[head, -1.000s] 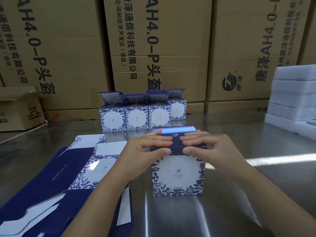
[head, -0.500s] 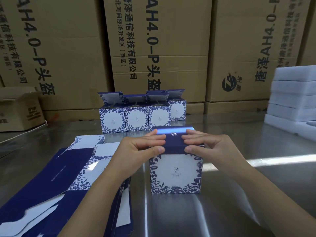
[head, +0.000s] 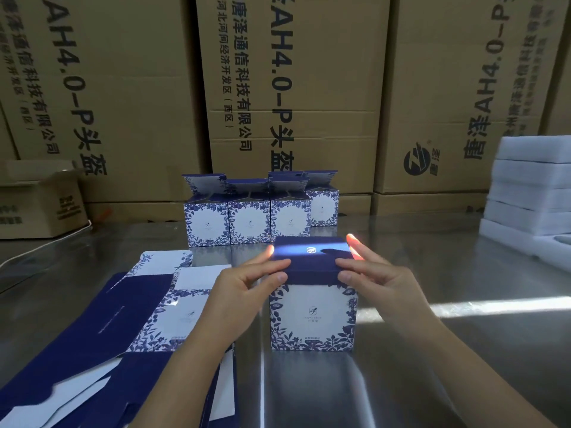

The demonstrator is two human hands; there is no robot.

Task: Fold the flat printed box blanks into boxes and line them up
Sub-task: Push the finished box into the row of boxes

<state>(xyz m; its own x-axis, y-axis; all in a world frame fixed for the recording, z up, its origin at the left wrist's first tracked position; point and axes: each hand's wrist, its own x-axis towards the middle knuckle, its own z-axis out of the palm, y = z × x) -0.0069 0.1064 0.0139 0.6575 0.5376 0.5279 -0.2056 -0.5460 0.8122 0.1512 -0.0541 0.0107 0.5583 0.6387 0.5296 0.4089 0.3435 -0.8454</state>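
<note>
A folded box [head: 312, 316] stands upright on the steel worktop [head: 432, 350], just in front of the person, its white face with the blue leaf border turned toward them. Its dark blue lid is down. The left hand [head: 244, 291] holds the lid's left edge, thumb on the front lip and fingers laid along the top. The right hand [head: 380, 285] does the same on the right edge, its fingertips lit by a patch of sun. Both hands are pressed onto the lid, set apart with the lid's logo between them.

To the left, touching the left forearm, lies a stack of flat blanks [head: 102, 329], blue and white sides showing. Farther back stands a row of 4 boxes [head: 247, 222] with their top flaps open, 3 side by side and 1 slightly behind at the right end. Big brown cartons [head: 293, 88] wall off the back. White foam trays [head: 531, 193] are piled at the right edge.
</note>
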